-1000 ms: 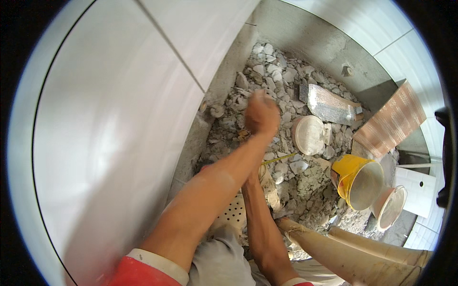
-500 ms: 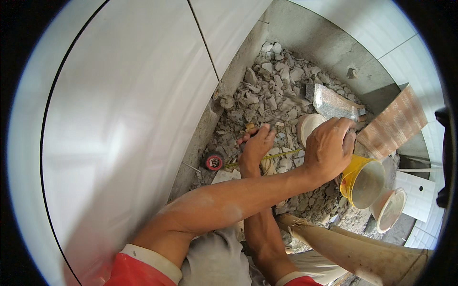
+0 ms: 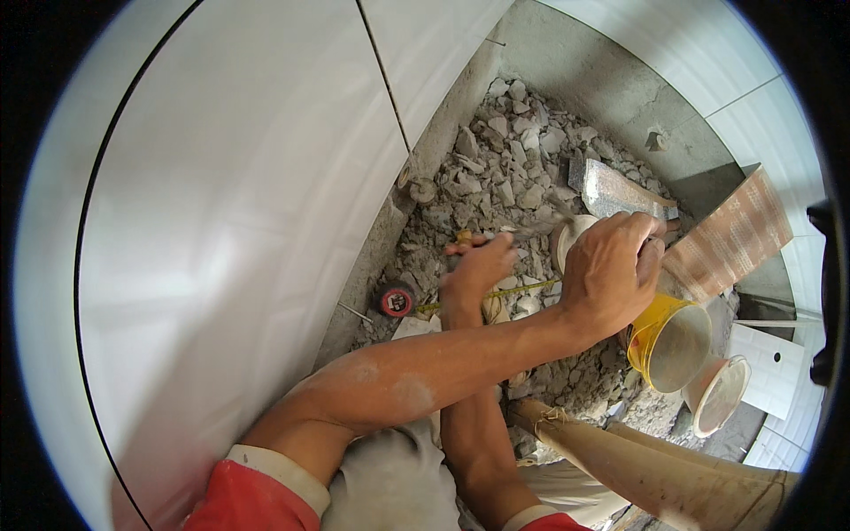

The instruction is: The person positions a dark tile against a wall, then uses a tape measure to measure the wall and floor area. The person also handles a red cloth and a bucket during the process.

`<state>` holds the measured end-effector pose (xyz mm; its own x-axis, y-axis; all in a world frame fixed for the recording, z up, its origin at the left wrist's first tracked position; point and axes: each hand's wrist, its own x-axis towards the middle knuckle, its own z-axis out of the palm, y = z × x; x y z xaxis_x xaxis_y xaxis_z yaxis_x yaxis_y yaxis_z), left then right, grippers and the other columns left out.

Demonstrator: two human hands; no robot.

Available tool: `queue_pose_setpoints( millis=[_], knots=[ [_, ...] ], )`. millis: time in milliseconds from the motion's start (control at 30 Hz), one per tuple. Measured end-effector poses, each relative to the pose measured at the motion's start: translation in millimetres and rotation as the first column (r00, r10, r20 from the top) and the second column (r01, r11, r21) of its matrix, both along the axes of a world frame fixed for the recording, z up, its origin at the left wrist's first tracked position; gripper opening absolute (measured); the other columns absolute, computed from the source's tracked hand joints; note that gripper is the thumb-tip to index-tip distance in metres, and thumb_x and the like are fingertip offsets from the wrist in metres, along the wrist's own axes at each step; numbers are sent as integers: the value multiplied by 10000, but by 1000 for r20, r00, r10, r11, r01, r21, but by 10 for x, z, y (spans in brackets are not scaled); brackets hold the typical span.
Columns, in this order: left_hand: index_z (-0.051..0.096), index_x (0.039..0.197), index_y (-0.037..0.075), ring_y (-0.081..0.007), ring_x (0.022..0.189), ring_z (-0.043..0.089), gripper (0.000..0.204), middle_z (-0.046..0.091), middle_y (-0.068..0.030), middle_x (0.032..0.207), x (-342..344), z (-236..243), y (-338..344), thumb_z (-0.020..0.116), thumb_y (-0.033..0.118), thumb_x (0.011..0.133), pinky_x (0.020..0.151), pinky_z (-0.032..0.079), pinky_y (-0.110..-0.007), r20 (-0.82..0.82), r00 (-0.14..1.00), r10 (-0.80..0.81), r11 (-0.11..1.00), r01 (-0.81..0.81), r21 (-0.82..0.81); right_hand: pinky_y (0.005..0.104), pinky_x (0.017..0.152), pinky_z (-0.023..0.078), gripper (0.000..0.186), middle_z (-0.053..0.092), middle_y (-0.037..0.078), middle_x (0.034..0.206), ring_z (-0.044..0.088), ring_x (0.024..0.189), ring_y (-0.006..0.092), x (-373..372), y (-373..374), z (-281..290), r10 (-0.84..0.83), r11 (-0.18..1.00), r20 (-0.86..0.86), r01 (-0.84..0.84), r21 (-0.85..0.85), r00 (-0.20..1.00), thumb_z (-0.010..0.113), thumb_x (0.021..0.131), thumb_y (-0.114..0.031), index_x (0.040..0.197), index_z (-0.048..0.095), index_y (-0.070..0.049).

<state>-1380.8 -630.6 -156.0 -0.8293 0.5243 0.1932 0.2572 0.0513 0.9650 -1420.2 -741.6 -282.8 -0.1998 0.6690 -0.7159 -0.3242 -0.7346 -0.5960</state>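
Note:
My left arm crosses over my right. My left hand [image 3: 611,270] is closed, its fingers curled at its right side; what they hold, if anything, is hidden. Partly behind it is a pale round container [image 3: 567,239]. Lower and to the left, my right hand [image 3: 478,270] is closed around a trowel [image 3: 536,226]; its yellowish handle end shows at the left and its grey blade is smeared by motion close to the container. A red and black tape measure [image 3: 395,300] lies left of my right hand, its yellow tape [image 3: 522,287] drawn out rightward behind both arms.
Broken rubble [image 3: 505,159] fills the corner below the tiled wall [image 3: 239,177]. A metal float [image 3: 620,190] and a brown patterned board [image 3: 735,234] stand beyond my left hand. At right are a yellow bucket [image 3: 677,341], a pinkish bucket [image 3: 722,396] and a wooden pole [image 3: 655,460].
The trowel blade has swung rightward toward the pale container as my right hand turned slightly. My left hand has shifted only a little.

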Motion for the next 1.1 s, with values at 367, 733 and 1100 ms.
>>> queue_pose_setpoints(
  millis=[367, 733, 1100],
  knots=[
    [677, 936, -6, -278, 630, 627, 116, 678, -154, 800, -23, -97, -52, 639, 86, 877, 625, 493, -383, -9, 1000, 8, 1000, -8, -3, 327, 462, 400, 180, 460, 34, 763, 412, 541, 140, 25, -128, 34, 140, 990, -20, -140, 0, 990, 440, 1042, -273, 1030, 423, -94],
    [685, 928, -8, -294, 661, 651, 114, 689, -160, 803, 9, -79, 1, 640, 84, 877, 643, 505, -377, -31, 999, -19, 1000, 20, 13, 342, 457, 391, 196, 466, 36, 770, 402, 532, 141, 41, 36, -4, -35, 999, -13, 35, -4, 999, 453, 1041, -274, 1058, 421, -81],
    [690, 887, -12, -310, 678, 661, 116, 686, -181, 811, 73, -95, -69, 645, 93, 871, 649, 504, -390, -8, 997, -73, 997, 73, 13, 326, 458, 400, 188, 440, 23, 725, 412, 545, 133, 74, -23, -29, 151, 983, -49, -155, -101, 987, 435, 1026, -234, 1109, 433, -65]
  ],
)
